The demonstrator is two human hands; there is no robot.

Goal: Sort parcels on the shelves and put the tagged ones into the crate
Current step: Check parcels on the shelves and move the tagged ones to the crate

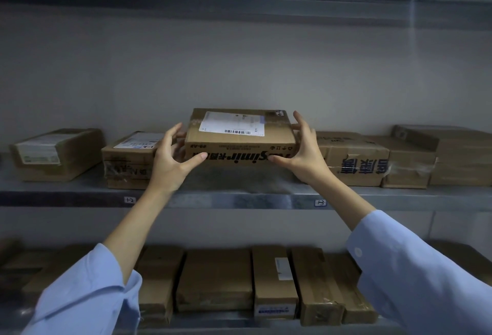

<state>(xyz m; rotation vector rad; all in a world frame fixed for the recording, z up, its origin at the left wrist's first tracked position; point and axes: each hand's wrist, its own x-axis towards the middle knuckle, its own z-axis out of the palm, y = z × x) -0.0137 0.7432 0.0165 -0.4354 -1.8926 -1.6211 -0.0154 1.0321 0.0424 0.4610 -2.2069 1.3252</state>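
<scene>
A grey metal shelf (239, 197) is lined with brown cartons, and a lower row of cartons (215, 281) is packed beneath it. A gap is flanked closely by a taped carton (354, 158) on the right and a stacked pair (130, 160) on the left. The parcel (239, 145) is held level in that gap; whether it is lifted clear cannot be told. Its long axis is laid left to right, its white label (231, 124) is turned up, and its print is shown inverted. Each end is gripped by the left hand (170, 164) and right hand (306, 156), fingers spread round the sides, thumbs pressed under the front edge
</scene>
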